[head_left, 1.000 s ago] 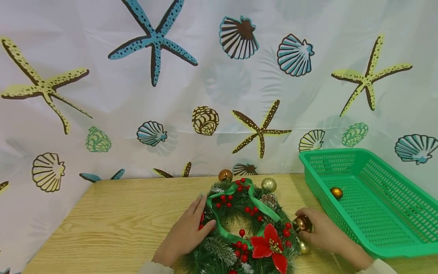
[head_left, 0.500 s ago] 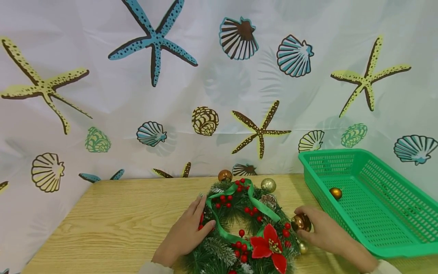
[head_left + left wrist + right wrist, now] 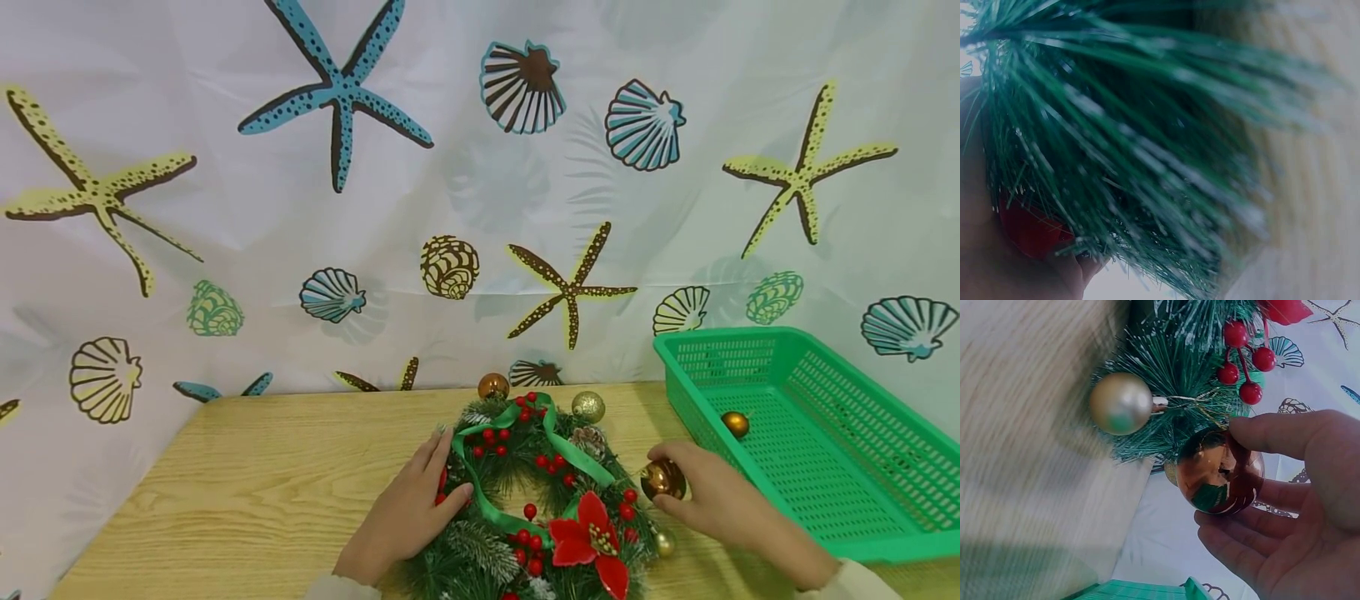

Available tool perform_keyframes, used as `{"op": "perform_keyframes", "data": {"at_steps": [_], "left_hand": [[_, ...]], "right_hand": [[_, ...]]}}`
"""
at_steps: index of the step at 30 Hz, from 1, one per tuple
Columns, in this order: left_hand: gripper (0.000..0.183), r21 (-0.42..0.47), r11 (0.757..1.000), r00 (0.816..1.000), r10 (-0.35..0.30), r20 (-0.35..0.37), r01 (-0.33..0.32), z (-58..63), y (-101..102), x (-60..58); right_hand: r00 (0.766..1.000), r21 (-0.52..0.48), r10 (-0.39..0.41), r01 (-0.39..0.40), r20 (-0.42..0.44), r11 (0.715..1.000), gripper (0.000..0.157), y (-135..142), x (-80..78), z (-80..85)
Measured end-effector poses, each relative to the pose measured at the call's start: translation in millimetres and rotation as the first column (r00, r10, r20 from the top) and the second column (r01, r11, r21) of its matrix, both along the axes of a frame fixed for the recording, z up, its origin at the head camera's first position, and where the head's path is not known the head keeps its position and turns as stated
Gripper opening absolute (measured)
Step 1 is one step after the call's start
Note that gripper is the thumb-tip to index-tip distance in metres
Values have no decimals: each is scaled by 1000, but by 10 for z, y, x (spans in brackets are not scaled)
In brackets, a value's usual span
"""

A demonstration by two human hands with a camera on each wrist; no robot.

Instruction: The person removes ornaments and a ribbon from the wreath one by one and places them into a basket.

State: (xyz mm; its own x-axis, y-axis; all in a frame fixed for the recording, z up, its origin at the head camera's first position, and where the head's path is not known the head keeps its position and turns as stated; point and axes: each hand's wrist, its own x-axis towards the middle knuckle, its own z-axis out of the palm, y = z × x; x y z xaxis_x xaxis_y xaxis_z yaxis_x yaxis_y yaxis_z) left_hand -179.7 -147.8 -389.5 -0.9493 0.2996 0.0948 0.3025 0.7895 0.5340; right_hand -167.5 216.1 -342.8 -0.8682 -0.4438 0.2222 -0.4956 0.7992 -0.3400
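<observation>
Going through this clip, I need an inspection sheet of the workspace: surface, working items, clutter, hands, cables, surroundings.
Surface: light wood-grain table.
Working items: green wreath with red berries, red flower and green ribbon; shiny copper ball at its right side; small gold ball nearby; glittery gold ball and orange ball at its far edge; green basket at right, one bronze ball inside.
Clutter: nothing seen.
Hands: left hand rests on the wreath's left side; right hand holds the copper ball between thumb and fingers. Whether that ball is tied on: cannot tell.
Cables: nothing seen.
Surroundings: pale backdrop printed with starfish and shells.
</observation>
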Motion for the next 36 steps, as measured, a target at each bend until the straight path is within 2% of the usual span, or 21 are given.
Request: {"op": "perform_keyframes", "data": {"at_steps": [8, 21, 25, 30, 36], "left_hand": [[79, 1, 1000, 1000, -1, 5, 1, -5, -3, 3], [80, -2, 1000, 1000, -1, 7, 1, -26, -3, 0], [80, -5, 1000, 1000, 2, 11, -2, -20, -4, -6], [80, -13, 1000, 1000, 10, 18, -10, -3, -1, -9], [80, -8, 1000, 1000, 11, 21, -11, 13, 13, 0]], "right_hand": [[999, 3, -5, 5, -34, 1000, 41, 23, 3, 61], [999, 16, -36, 37, -38, 999, 41, 82, -1, 192], [993, -7, -53, 53, -104, 999, 41, 103, -7, 243], [975, -2, -122, 123, -184, 992, 43, 126, -8, 307], [978, 3, -145, 147, -149, 989, 42, 195, -6, 340]]}}
